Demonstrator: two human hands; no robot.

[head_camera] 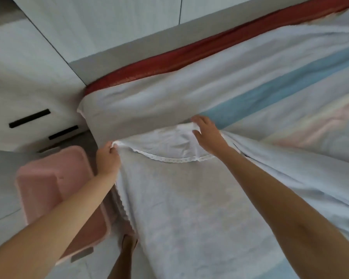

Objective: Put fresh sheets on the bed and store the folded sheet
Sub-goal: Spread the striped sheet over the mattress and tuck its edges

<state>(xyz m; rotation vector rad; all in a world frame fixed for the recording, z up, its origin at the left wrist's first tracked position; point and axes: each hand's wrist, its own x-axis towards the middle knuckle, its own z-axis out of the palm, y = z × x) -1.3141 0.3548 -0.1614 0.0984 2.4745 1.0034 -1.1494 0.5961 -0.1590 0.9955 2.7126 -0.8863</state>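
Observation:
A pale sheet [189, 198] with blue and pink stripes and a white lace edge [169, 159] covers the bed and hangs over its near side. My left hand [107, 160] pinches the lace edge near the bed's corner. My right hand [207, 133] lies on a bunched fold of the sheet on top of the mattress, thumb under the cloth, fingers loosely bent over it. A red mattress edge [189, 55] shows along the far side against the wall.
A pink plastic bin [54, 190] stands on the floor just left of the bed, under my left arm. A white cabinet with dark drawer handles [29, 118] is at the left. My foot [128, 243] is on the floor by the bed.

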